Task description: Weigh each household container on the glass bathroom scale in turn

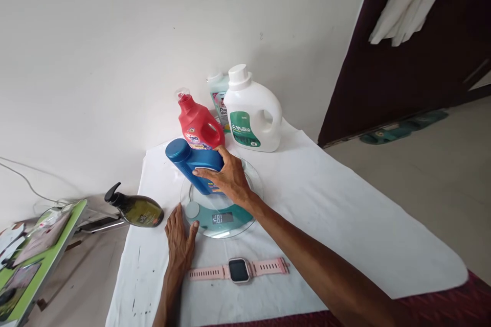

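Note:
My right hand [229, 178] grips a blue bottle [200, 162] by its handle side, over a round glass scale [220, 222] with a lit display. I cannot tell whether the bottle's full weight rests on the glass. At the scale's left front edge lies my left hand [179, 235], fingers apart, thumb touching the rim. Just behind stand a red detergent bottle [197, 121] with a clear cap and a white jug [253, 107] with a green label. A pale green bottle [218, 93] is partly hidden behind them. In front, a pink-strapped smartwatch [238, 270] lies flat.
A dark green pump bottle [141, 210] is at the left edge of the white-covered table [326, 214]. Left of it is a low green-topped table [23, 291] with papers and packets. A wall rises behind; at right are a dark door [414, 76] and green slippers [402, 127] on the floor.

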`<state>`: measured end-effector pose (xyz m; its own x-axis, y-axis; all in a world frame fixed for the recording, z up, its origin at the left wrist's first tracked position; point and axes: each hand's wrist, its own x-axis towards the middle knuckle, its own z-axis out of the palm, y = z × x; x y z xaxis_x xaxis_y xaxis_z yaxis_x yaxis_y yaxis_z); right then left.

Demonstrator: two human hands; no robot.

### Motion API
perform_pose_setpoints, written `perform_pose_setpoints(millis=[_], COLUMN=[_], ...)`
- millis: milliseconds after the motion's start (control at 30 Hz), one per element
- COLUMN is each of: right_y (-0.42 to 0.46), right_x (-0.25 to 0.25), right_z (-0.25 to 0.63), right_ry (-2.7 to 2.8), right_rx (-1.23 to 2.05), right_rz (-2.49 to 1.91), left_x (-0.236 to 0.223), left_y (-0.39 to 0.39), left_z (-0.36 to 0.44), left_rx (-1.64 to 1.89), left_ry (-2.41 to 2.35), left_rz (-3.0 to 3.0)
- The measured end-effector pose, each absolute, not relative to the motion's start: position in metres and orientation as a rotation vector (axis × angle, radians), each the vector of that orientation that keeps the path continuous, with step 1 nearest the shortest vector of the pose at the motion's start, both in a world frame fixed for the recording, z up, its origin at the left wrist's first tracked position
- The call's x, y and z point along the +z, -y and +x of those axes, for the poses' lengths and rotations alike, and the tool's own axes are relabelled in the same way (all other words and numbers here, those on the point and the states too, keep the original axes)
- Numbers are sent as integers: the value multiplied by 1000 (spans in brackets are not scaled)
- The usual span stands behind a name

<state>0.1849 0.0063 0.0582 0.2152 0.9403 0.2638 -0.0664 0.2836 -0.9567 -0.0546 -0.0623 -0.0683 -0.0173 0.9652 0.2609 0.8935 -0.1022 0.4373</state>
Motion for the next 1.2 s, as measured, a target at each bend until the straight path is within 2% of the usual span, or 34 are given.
perform_pose_setpoints(millis=[100,167,267,400,500,667,967,1200], right_y=[-2,3,12,17,14,-1,-15,-20], right_x=[64,73,91,102,87,56,41,33], right_z=[193,205,231,268,286,295,291,296], right_ry=[1049,1004,1021,1060,981,772,641,684], right_rx=[1024,994,795,409,278,269,92,135], right_rz=[-1027,-1005,-1014,-1256,-1429,-1504,-1528,-1557], left_x=[-71,-73,-74,-73,-73,-71,-65,-65], left_y=[61,61,62,64,64,65,69,68], left_z=[-56,-57,-56,-55,-54,-52,-49,-49], left_rx=[776,773,773,755,753,737,714,711], left_ry=[-2008,-2003,-1991,-1984,-1979,-1987,-1979,-1967], left_rz=[2101,2104,2127,2168,2174,2170,2181,2181])
